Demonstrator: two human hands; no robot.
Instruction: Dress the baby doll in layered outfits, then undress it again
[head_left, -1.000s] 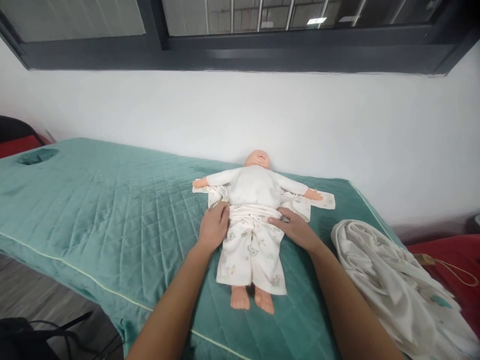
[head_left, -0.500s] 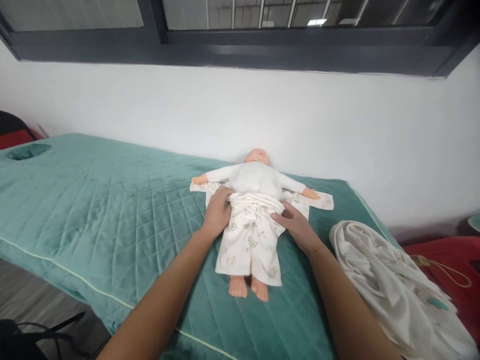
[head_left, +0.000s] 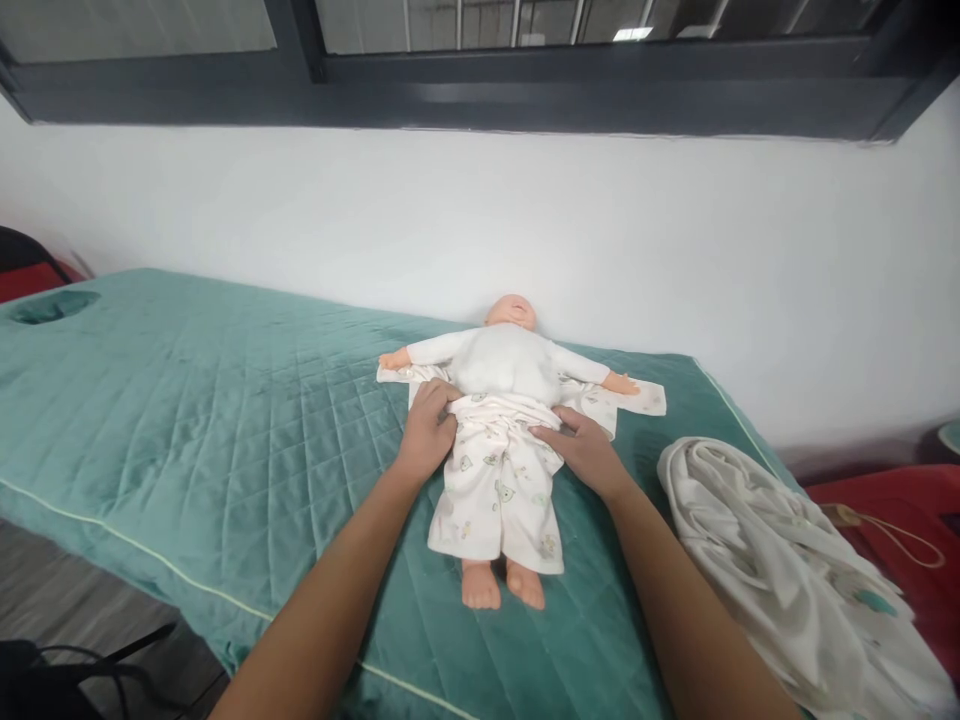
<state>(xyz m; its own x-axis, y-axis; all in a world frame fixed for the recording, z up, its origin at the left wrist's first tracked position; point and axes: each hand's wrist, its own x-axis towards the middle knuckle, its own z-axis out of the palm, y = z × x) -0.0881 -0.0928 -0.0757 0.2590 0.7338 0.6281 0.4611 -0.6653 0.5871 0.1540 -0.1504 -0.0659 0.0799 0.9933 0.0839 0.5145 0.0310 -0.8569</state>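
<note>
A baby doll (head_left: 506, 362) lies on its back with its arms stretched out sideways and its bare feet toward me. White printed trousers (head_left: 502, 490) cover its legs, their waistband bunched at the hips. My left hand (head_left: 429, 430) is closed on the waistband at the left side. On the opposite side, my right hand (head_left: 581, 447) pinches the waistband between thumb and fingers. Beneath the doll's back and arms a printed baby shirt (head_left: 641, 398) is spread, with its sleeves sticking out past both hands of the doll.
The doll rests on a massage bed with a green quilted cover (head_left: 247, 420) and a face hole (head_left: 52, 306) at the far left. A heap of white cloth (head_left: 780, 570) lies at the right edge beside a red stool (head_left: 900, 510). Behind are a white wall (head_left: 375, 220) and a window frame (head_left: 480, 95).
Both hands have shifted slightly down toward the doll's feet with the waistband. A bit more of the white top shows above it, and the feet sit slightly nearer to me.
</note>
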